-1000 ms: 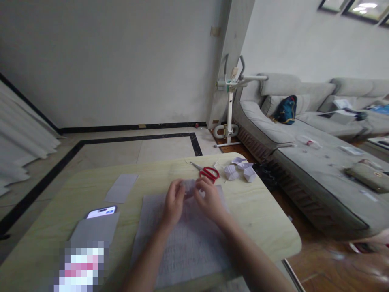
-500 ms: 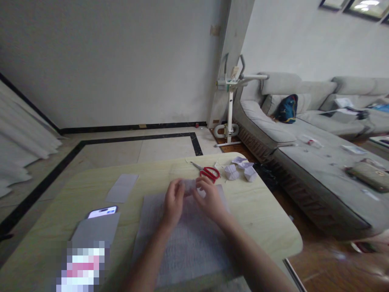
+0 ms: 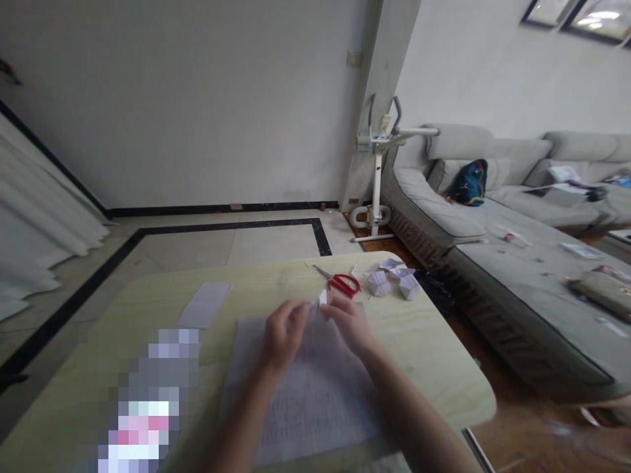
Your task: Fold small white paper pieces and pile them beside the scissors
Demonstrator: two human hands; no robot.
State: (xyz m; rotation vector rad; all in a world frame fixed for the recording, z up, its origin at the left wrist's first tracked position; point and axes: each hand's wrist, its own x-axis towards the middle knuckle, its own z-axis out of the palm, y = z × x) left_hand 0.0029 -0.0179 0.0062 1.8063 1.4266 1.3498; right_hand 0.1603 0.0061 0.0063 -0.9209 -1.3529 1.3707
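Note:
My left hand [image 3: 282, 334] and my right hand [image 3: 351, 322] meet over a large sheet of lined paper [image 3: 308, 394] on a pale wooden table [image 3: 434, 355]. Both pinch a small folded piece of white paper [image 3: 321, 299] between their fingertips; only its top corner shows. Red-handled scissors [image 3: 340, 282] lie just beyond my right hand. Three folded white paper shapes [image 3: 394, 281] sit to the right of the scissors near the table's far corner.
A small white slip of paper [image 3: 204, 305] lies at the left of the table. A grey sofa [image 3: 517, 263] with a blue bag [image 3: 469, 184] stands at the right. A white exercise machine [image 3: 377, 177] is behind the table by the wall.
The camera has tilted slightly, so everything sits a bit lower in view. My hands have closed in on the folded paper, whose corner now sticks up between my fingertips.

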